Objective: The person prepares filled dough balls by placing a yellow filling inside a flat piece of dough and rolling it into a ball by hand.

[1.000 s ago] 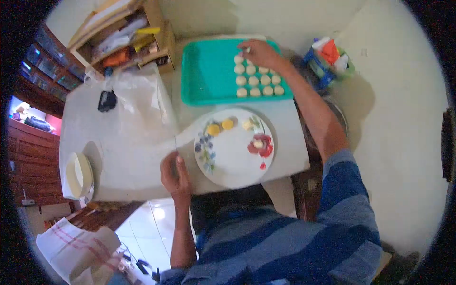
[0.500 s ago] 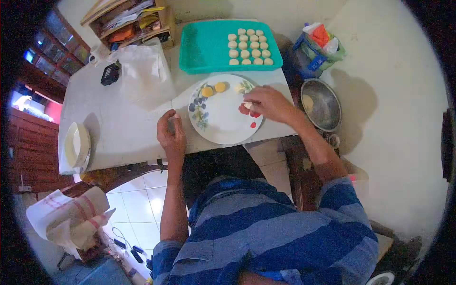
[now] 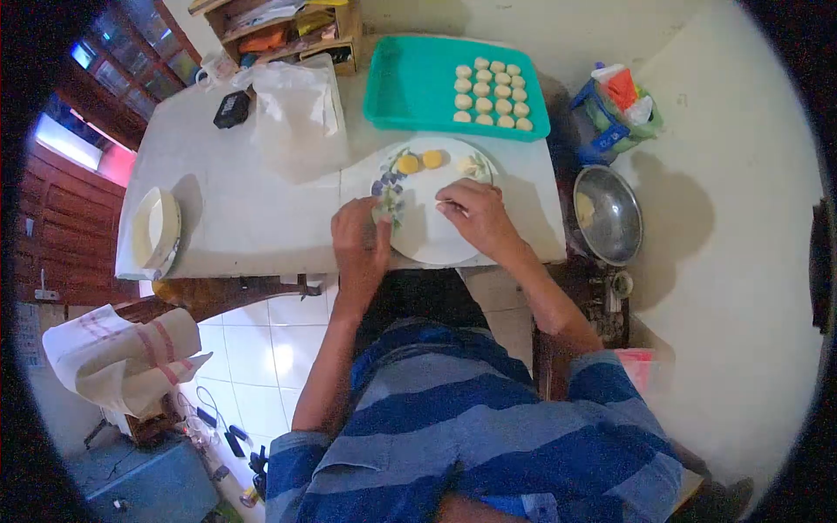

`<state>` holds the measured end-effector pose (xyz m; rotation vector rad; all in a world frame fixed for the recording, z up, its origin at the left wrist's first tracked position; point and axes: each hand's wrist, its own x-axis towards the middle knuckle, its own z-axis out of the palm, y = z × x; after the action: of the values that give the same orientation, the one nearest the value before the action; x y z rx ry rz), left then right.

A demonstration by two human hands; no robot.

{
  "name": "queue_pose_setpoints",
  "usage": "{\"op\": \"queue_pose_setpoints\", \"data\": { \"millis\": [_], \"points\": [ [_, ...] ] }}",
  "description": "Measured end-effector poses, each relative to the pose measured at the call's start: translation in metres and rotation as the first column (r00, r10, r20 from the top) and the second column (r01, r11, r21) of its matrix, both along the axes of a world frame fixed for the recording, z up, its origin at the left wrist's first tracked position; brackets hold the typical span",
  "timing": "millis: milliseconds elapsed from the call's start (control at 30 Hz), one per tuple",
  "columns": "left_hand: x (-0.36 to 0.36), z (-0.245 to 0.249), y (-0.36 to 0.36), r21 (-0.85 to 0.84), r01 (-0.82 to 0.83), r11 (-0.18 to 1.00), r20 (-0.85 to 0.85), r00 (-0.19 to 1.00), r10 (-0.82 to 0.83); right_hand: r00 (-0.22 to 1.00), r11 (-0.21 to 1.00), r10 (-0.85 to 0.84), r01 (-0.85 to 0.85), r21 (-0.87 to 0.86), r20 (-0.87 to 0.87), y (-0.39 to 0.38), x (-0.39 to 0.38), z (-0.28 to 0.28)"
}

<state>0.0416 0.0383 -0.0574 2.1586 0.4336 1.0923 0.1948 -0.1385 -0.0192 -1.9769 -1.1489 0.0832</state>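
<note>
A white plate with a floral rim (image 3: 436,247) lies at the table's front edge, under both hands. My right hand (image 3: 478,216) is over its right side, fingertips pinched on a small pale piece of dough (image 3: 442,203). Over the plate's left rim is my left hand (image 3: 357,240), with bent fingers and the thumb apart from them; its palm is hidden. Two yellow balls (image 3: 408,164) rest near the plate's far rim. A pale lump of dough (image 3: 469,165) sits to their right, partly blending with the painted flowers.
Behind the plate, a green tray (image 3: 410,96) holds rows of round pale dough pieces (image 3: 503,106). Left of it lie clear plastic sheets (image 3: 296,113) and a black box (image 3: 232,110). A metal bowl (image 3: 610,218) stands right of the table, a round cream container (image 3: 157,231) at far left.
My right hand has moved toward my left hand, carrying the pale dough piece. My left hand has come over the plate's left rim, its thumb now spread. The camera view has shifted slightly.
</note>
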Motion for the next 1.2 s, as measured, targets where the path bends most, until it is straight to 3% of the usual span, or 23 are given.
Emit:
{"op": "queue_pose_setpoints", "data": {
  "millis": [33,67,133,167,233,300,433,733,867,1200],
  "points": [
    [0.001,0.002,-0.008,0.075,0.036,0.997,-0.053,0.998,-0.032,0.992,1.000,0.023,-0.023,-0.004,0.122,0.004,0.000,-0.007],
    [0.001,0.003,-0.015,0.147,0.076,0.986,-0.107,0.992,-0.061,0.993,1.000,0.025,-0.024,-0.013,0.113,0.006,0.000,-0.016],
    [-0.002,0.003,-0.028,0.065,0.133,0.989,-0.195,0.974,-0.118,0.961,0.995,0.049,-0.022,-0.101,0.273,0.009,-0.001,-0.027],
    [0.000,0.003,-0.033,0.119,0.148,0.982,-0.246,0.962,-0.115,0.962,0.994,0.056,-0.028,-0.109,0.268,0.005,0.000,-0.030],
    [0.002,0.009,-0.042,0.164,0.167,0.972,-0.306,0.946,-0.111,0.972,0.997,-0.067,0.058,0.047,0.224,0.000,-0.006,-0.011],
    [0.007,0.014,-0.048,0.159,0.208,0.965,-0.483,0.869,-0.107,0.966,0.998,-0.066,0.069,-0.004,0.250,-0.013,-0.005,-0.007],
    [0.017,0.011,-0.053,0.214,0.230,0.949,-0.514,0.853,-0.091,0.935,0.979,0.022,0.052,-0.198,0.354,-0.028,-0.016,-0.003],
    [0.018,0.018,-0.046,0.226,0.307,0.924,-0.592,0.797,-0.120,0.923,0.938,0.045,0.093,-0.335,0.383,-0.028,-0.017,-0.011],
    [0.020,0.021,-0.047,0.234,0.332,0.914,-0.592,0.794,-0.137,0.946,0.951,0.047,0.056,-0.305,0.320,-0.029,-0.009,-0.011],
    [0.028,0.021,-0.037,0.260,0.339,0.904,-0.559,0.816,-0.146,0.921,0.931,0.062,0.085,-0.355,0.384,-0.026,-0.004,-0.010]
  ]
}}
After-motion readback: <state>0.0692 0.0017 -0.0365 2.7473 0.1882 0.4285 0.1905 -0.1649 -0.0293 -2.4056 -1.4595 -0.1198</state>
